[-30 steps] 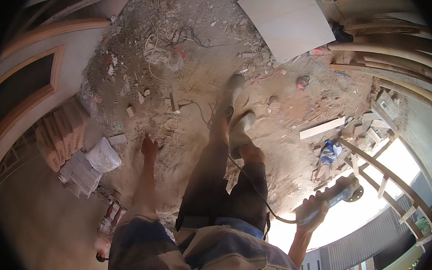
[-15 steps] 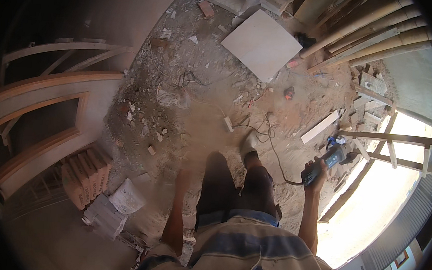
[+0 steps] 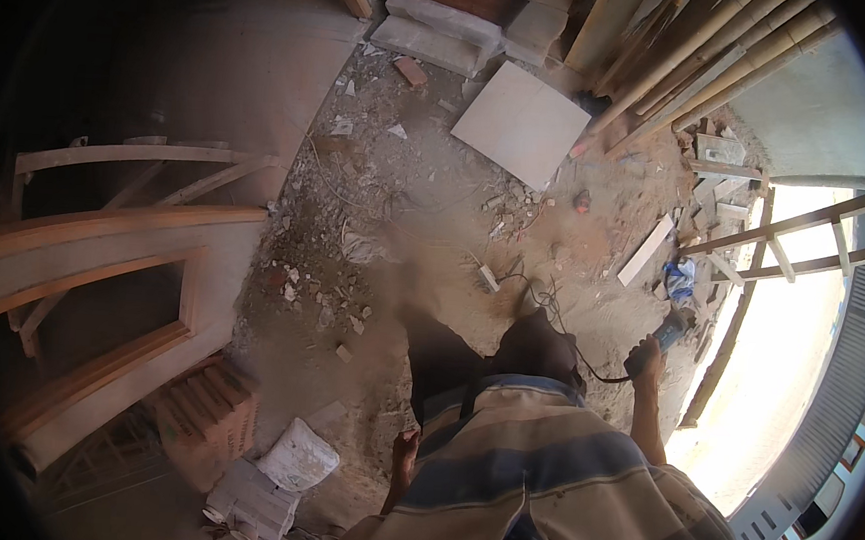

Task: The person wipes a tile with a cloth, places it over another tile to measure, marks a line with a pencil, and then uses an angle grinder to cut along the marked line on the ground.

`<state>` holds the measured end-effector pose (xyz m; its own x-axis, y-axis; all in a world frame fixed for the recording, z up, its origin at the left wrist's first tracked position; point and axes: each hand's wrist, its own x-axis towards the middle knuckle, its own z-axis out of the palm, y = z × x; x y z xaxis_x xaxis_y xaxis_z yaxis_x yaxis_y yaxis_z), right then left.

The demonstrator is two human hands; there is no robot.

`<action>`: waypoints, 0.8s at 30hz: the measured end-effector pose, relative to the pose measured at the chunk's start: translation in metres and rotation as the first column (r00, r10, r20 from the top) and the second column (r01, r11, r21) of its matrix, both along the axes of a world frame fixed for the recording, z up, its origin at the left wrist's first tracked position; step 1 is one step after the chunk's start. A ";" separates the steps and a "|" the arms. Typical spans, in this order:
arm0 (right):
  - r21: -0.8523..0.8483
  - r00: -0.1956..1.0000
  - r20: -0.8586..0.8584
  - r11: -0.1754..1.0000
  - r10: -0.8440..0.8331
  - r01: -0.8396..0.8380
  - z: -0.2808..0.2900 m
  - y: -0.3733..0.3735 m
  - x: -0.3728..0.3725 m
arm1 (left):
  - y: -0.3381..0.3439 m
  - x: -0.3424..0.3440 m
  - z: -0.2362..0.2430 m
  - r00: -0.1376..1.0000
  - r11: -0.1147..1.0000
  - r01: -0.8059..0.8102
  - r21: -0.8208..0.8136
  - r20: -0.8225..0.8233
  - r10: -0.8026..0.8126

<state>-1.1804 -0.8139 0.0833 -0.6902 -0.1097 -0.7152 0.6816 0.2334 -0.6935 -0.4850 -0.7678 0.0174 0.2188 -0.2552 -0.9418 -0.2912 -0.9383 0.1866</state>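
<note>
My right hand [image 3: 646, 359] is closed around the body of a blue and grey angle grinder [image 3: 668, 334], out to my right. The grinder's head points away from me, toward the bright opening. A dark power cord [image 3: 601, 376] runs from its rear end back to a white socket block [image 3: 489, 278] on the dusty ground. My left hand [image 3: 406, 451] hangs low beside my left thigh; its fingers are too small and shaded to make out. A blue and white crumpled wrapper [image 3: 680, 278] lies just beyond the grinder.
A large pale square tile [image 3: 523, 124] lies ahead, with bamboo poles [image 3: 702, 73] at the far right. Rubble [image 3: 296, 281] covers the ground ahead left. Wooden frames [image 3: 125, 218] stand at the left, near stacked tiles [image 3: 206, 420] and a white sack [image 3: 299, 453]. Dust hangs in the air.
My view has shifted, and the surroundings sit differently in the picture. My left hand has drawn back toward my thigh. The right hand still holds the grinder, now closer to the wrapper.
</note>
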 end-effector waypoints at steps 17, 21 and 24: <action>-0.006 0.919 0.349 0.980 -0.186 0.200 -0.026 -0.021 0.254 | -0.551 0.223 0.011 0.703 0.456 0.707 -0.540 0.601 -0.379; -0.011 0.829 0.500 0.955 -0.251 0.297 -0.033 -0.065 0.288 | -0.653 0.138 0.016 0.757 0.579 0.650 -0.492 0.344 -0.556; 0.182 0.862 0.430 0.961 -0.270 0.210 -0.076 -0.105 0.284 | -0.701 0.033 0.007 0.844 0.710 0.474 -0.521 0.037 -0.535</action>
